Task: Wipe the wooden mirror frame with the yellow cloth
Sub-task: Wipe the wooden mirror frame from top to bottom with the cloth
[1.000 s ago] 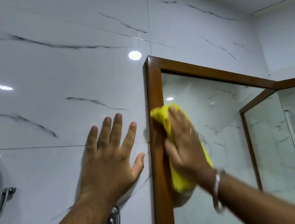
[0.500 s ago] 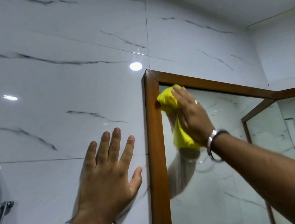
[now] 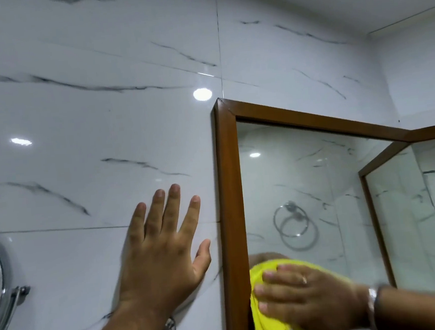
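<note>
The right hand (image 3: 299, 297) lies flat with fingers spread, pressing a bright yellow cloth (image 3: 267, 323) against the glass at the inner edge of the brown wooden mirror frame (image 3: 229, 190), low on its left upright. The left hand (image 3: 163, 251) is empty, fingers splayed wide, palm flat on the white marble-patterned wall tile (image 3: 77, 140) just beside the frame

Left hand (image 3: 163, 251) flat, fingers spread; right hand (image 3: 304, 296) pressing.
</note>
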Tool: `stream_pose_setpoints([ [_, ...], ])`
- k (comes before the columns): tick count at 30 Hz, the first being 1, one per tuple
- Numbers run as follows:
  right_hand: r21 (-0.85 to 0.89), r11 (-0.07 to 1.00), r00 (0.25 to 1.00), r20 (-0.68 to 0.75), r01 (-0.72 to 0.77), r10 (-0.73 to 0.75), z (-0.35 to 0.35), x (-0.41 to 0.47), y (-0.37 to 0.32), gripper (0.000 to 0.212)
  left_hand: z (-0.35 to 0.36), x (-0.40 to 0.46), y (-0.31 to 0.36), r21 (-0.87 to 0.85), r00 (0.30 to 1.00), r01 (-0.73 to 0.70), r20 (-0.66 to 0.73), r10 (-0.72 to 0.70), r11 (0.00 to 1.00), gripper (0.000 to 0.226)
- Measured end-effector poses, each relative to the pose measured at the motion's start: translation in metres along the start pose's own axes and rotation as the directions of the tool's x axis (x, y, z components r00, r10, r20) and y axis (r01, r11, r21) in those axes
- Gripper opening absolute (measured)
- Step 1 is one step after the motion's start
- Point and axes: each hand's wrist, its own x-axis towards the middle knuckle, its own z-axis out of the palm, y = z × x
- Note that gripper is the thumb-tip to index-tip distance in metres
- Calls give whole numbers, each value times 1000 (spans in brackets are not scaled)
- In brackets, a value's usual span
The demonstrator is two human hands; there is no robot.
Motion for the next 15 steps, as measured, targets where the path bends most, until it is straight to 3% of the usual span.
stream_pose_setpoints([
  [1, -22, 1000, 1000, -12, -10, 10, -7, 9, 27, 44, 1, 0, 0, -4, 1000, 1, -5, -1, 1000, 79],
  [3, -14, 965, 957, -134, -261, 257, -21, 38, 86, 52, 0, 2, 0, 0, 1000, -8, -26, 8, 1000, 79],
  [5, 122, 840, 816, -198, -529, 543, -40, 74, 132, 53, -1, 3, 0, 24, 998, -22, -51, 23, 999, 80],
  [6, 182, 785, 758, -206, -592, 619, -48, 89, 148, 53, -2, 2, 0, 41, 998, -25, -57, 28, 999, 80],
  [11, 316, 720, 681, -244, -618, 691, -52, 118, 159, 60, 1, -2, 4, 78, 998, 30, -57, -26, 996, 81],
  [15, 375, 684, 634, -267, -625, 726, -20, 95, 57, 69, 7, -7, 6, 73, 995, 62, -88, -56, 995, 79],
])
